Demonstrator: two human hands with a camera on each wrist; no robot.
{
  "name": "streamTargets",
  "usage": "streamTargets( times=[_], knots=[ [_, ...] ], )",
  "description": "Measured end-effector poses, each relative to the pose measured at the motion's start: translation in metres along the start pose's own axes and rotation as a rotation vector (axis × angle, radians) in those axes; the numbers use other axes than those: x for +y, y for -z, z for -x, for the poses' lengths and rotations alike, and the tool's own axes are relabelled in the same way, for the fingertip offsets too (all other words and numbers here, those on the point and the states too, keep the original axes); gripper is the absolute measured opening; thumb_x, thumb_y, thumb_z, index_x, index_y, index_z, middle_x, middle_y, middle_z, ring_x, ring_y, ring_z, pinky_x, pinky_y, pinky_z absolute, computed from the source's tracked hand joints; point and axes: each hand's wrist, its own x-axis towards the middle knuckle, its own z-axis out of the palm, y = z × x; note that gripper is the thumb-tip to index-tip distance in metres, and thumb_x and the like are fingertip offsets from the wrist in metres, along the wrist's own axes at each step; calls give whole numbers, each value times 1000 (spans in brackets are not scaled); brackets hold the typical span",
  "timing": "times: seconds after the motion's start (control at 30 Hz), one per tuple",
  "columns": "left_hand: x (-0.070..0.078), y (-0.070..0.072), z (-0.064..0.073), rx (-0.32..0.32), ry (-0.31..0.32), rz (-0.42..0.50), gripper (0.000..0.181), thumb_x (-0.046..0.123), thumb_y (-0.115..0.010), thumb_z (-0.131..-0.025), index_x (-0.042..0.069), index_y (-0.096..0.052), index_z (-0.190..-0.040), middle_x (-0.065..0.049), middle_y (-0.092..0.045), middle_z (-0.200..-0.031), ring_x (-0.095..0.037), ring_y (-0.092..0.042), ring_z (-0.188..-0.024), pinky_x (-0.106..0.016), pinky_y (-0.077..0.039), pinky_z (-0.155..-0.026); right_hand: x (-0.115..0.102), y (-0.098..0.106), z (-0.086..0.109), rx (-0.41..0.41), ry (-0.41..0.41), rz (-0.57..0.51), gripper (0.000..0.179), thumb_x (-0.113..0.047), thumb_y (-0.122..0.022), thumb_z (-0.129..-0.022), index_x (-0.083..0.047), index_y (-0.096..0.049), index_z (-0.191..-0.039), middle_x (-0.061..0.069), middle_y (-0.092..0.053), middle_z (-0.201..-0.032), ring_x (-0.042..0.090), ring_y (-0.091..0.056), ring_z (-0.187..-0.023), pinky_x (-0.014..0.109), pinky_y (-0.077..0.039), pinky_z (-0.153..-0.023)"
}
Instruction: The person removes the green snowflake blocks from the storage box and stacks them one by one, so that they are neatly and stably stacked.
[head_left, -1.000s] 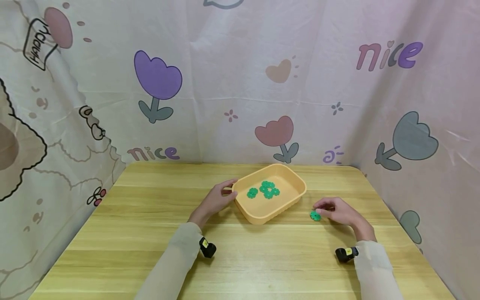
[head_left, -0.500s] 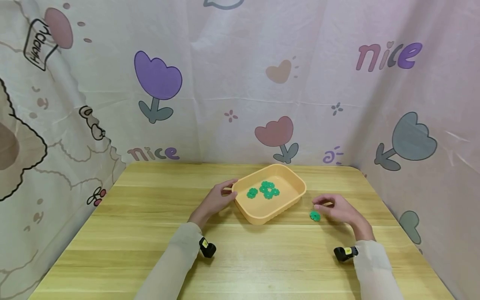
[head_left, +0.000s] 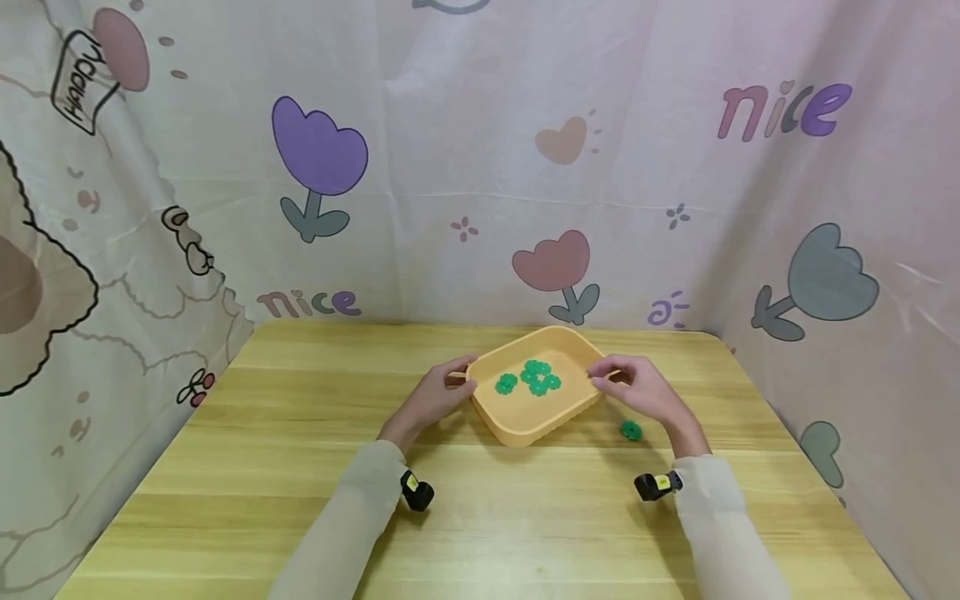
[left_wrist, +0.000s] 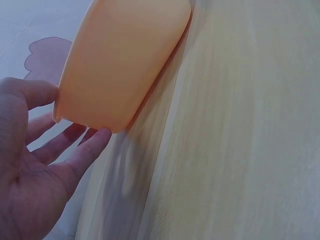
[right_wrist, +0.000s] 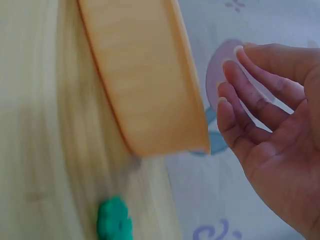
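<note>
A shallow yellow plastic basket [head_left: 517,437] sits at an angle on the table, with several green flower-shaped plastic discs [head_left: 531,372] lying inside it. My left hand [head_left: 430,400] grips its left end, thumb at the rim and fingers against the end wall [left_wrist: 95,107]. At the opposite end is my right hand [head_left: 642,392], fingers loosely bent and holding nothing. In the right wrist view a gap shows between those fingertips and the basket's side [right_wrist: 145,80]. One green flower-shaped disc piece [head_left: 631,430] lies on the wood just below the right hand.
The wooden table [head_left: 525,533] reaches back to a patterned cloth curtain [head_left: 435,167], which also hangs along both sides. Each wrist wears a small black camera [head_left: 417,492] over a pale sleeve.
My right hand has left the loose green piece on the table and moved up and left to the basket's right end. My left hand has stayed on the basket.
</note>
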Motion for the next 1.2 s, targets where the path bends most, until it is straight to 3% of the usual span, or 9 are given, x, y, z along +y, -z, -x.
streamTargets(
  times=[0.2,0.3,0.63,0.77,1.0,1.2],
  knots=[
    [1,0,-1,-5,-3,5,54,18,-63,-103,17,-49,-155,-15,-56,-145,-39,-58,-131,-47,-56,-102,-9,-18,-25,-39,5,-11,19,-11,-71,-97,-1,-74,-112,23,-73,-113,22,-66,-99,25,-56,-88],
    [1,0,-1,-6,-5,3,54,18,-63,-103,18,-49,-155,-15,-56,-145,-39,-58,-132,-46,-57,-102,-11,-29,-36,-48,9,9,18,-9,-73,-95,-2,-75,-111,18,-74,-109,21,-67,-98,28,-57,-89],
    [-3,0,-2,-3,-5,5,53,17,-63,-103,18,-50,-154,-16,-56,-144,-40,-57,-132,-47,-56,-102,-11,-67,-67,-125,79,97,19,-3,-77,-89,5,-75,-107,19,-74,-102,24,-67,-93,37,-60,-85],
    [-3,-1,-3,-3,-2,7,53,18,-63,-103,19,-50,-154,-15,-56,-144,-40,-57,-132,-47,-56,-103,-14,-77,-77,-148,66,96,21,-2,-78,-88,6,-75,-107,20,-75,-102,25,-68,-93,38,-61,-86],
    [-2,-1,-3,-6,0,24,53,16,-63,-103,18,-50,-154,-16,-56,-144,-40,-58,-131,-45,-57,-101,-16,-92,-95,-195,8,135,21,-4,-79,-88,3,-76,-108,14,-76,-99,18,-66,-88,27,-57,-80],
    [-3,0,-3,-14,-2,22,53,15,-62,-103,18,-49,-155,-16,-55,-146,-41,-57,-132,-45,-57,-101,-14,-101,-106,-222,-12,202,24,-6,-82,-86,0,-77,-109,13,-76,-102,22,-67,-93,32,-56,-85]
  ],
)
